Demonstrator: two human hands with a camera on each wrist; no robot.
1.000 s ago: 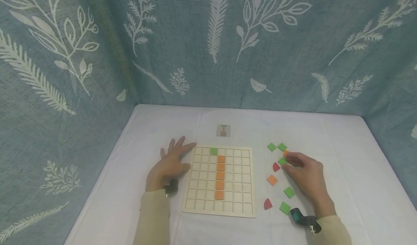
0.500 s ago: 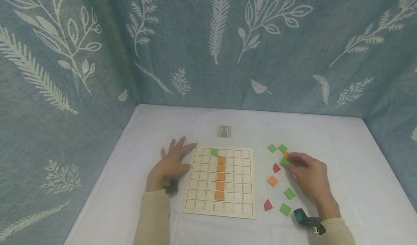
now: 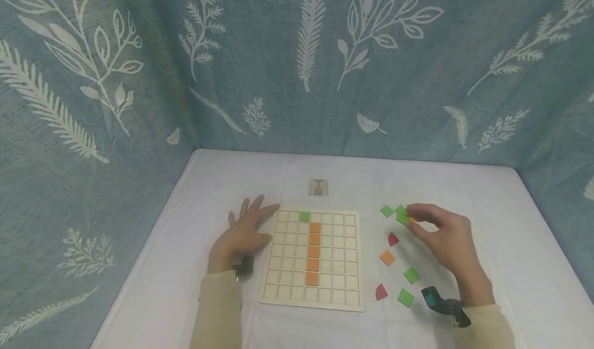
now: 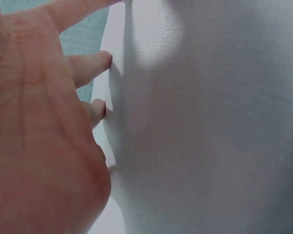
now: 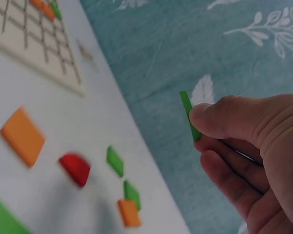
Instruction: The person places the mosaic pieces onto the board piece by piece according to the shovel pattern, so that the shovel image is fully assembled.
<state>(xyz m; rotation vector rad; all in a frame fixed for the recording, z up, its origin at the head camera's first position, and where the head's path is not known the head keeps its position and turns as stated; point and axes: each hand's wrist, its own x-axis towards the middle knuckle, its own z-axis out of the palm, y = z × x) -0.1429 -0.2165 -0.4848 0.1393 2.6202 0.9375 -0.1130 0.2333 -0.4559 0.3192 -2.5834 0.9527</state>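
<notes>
My right hand [image 3: 443, 233] pinches a green square tile [image 5: 189, 116] between thumb and fingers, raised above the table. In the head view that tile partly covers an orange tile [image 5: 129, 213] and a second green tile [image 5: 132, 194] lying on the cloth. With fingers spread, my left hand [image 3: 243, 231] rests at the left edge of a pale wooden grid board [image 3: 287, 296]. On the board, one green tile [image 3: 304, 216] sits in the top row, and a column of orange tiles [image 3: 314, 251] runs below and just right of it.
Right of the board lie a red quarter-round piece [image 3: 393, 239], another red quarter-round [image 3: 381, 292], an orange tile [image 3: 387, 258] and several green tiles [image 3: 406, 298]. A small printed card [image 3: 318, 187] lies behind the board. A patterned curtain [image 3: 278, 81] hangs at the table's far edge.
My right hand has taken a green tile from beside the orange one and lifted it, moving slightly up and to the right. The left hand has stayed in place.
</notes>
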